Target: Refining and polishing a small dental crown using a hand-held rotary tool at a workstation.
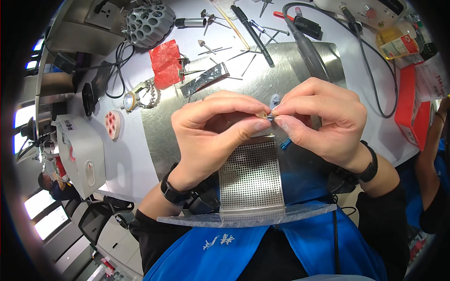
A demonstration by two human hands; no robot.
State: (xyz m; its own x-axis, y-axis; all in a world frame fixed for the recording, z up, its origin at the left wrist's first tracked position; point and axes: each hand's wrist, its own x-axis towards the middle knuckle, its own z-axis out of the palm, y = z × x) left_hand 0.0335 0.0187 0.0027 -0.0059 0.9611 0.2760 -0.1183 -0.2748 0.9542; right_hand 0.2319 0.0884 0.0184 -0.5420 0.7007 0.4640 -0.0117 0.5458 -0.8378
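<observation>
Over a perforated metal plate, the fingertips of both hands meet in a pinch. My left hand is closed on a small cream-coloured piece. Between the thumb and fingers of my right hand is a tiny metallic part, which touches or nearly touches the cream piece. A short blue rod end shows just below the right thumb; I cannot tell whether that hand holds it. Behind the fingertips sits a small translucent piece.
Rotary bits, a black pen and a corded handpiece lie beyond my hands. At left are red paper, a wristwatch and a grey bit holder. A red tray and another person's arm are at right.
</observation>
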